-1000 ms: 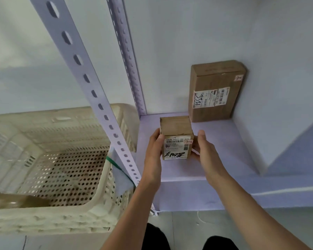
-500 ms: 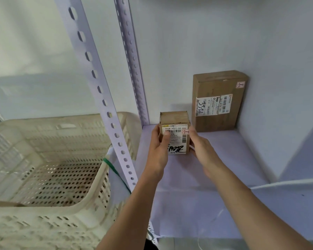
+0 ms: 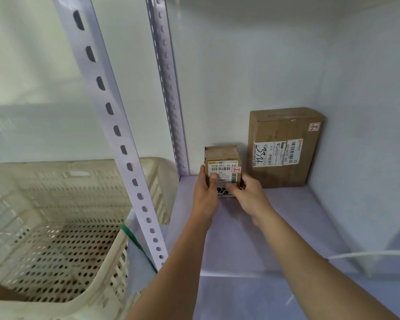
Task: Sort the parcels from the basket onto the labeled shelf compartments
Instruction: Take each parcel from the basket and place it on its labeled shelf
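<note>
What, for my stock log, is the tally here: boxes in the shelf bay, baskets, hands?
Boxes: 2, the small box gripped by both hands, and the big box.
Baskets: 1, the basket.
Hands: 2, left hand and right hand.
Total: 5.

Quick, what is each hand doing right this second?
Left hand: closed on the small parcel, thumb on its front label.
Right hand: also closed on the small parcel, at its right side.

Pale lavender shelf board (image 3: 280, 229): small carton (image 3: 221, 155) at back left; taller carton (image 3: 283, 125) upright just beside, back right corner.
</note>
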The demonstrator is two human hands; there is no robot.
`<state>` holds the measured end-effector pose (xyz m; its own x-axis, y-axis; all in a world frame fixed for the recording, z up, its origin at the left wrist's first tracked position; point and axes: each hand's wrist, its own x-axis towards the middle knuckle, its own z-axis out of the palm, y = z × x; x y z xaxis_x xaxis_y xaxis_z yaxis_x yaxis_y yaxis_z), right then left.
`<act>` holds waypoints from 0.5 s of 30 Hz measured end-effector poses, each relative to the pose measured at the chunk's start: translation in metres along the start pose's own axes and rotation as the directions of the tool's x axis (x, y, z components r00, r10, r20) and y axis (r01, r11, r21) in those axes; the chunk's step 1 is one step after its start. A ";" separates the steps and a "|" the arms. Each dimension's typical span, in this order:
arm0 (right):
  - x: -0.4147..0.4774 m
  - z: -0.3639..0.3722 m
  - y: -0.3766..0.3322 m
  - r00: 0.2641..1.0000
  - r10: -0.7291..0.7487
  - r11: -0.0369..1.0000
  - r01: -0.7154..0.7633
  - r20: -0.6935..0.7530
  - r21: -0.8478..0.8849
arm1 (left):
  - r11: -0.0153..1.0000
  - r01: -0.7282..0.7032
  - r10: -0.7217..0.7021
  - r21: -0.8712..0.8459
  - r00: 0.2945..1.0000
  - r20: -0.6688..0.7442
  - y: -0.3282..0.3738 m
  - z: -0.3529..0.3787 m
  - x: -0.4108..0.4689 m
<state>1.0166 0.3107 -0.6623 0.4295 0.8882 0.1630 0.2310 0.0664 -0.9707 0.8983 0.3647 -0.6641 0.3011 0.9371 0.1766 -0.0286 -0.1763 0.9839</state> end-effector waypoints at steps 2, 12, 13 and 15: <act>0.010 0.001 0.006 1.000 -0.009 1.000 0.008 -0.029 -0.022 | 1.000 0.018 -0.018 0.002 1.000 0.001 -0.005 0.003 0.009; 0.048 0.004 0.019 0.996 -0.013 0.998 0.008 -0.091 -0.056 | 0.999 0.035 -0.035 -0.026 0.999 0.000 -0.006 0.008 0.036; 0.051 0.005 0.020 0.995 -0.011 0.998 0.005 -0.097 -0.059 | 0.999 0.031 -0.031 -0.025 1.000 0.002 -0.005 0.007 0.037; 0.055 0.006 0.021 0.992 -0.002 0.997 -0.008 -0.123 -0.073 | 0.999 0.025 -0.025 -0.027 1.000 0.007 -0.005 0.006 0.039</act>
<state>1.0395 0.3639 -0.6753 0.5331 0.8256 0.1849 0.2912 0.0261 -0.9563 0.9162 0.3996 -0.6619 0.3082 0.9391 0.1521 -0.0468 -0.1447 0.9884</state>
